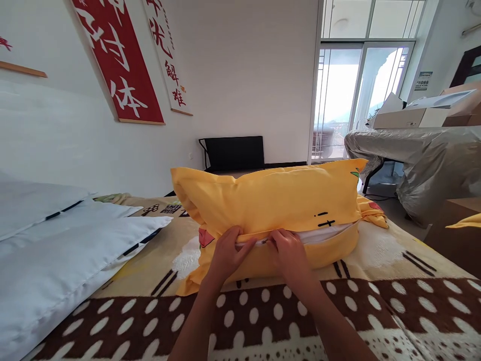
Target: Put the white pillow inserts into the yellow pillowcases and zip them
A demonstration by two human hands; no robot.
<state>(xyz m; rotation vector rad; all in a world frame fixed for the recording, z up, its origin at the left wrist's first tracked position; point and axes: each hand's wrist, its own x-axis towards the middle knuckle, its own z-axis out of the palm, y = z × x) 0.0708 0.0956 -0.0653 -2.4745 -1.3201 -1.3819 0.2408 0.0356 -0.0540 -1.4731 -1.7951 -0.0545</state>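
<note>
A yellow pillowcase (278, 198) stands on its long side in front of me. Its zipped opening faces me, and a white pillow (330, 233) shows through the gap on the right. My left hand (228, 253) is closed on the pillowcase edge left of the zipper pull (264, 241), with the thumb along the zipper. My right hand (290, 250) is pinched at the zipper right beside the pull. Its fingertips partly hide what they grip. The opening looks closed between the hands and gapes right of my right hand.
White pillows (75, 255) lie piled on the left. Beneath everything spreads a patterned blanket (259, 311) in brown and beige. Beyond stand a black panel (235, 153) and, at right, a plastic-covered table (421, 145) bearing boxes. A cardboard box (456, 230) sits at the right edge.
</note>
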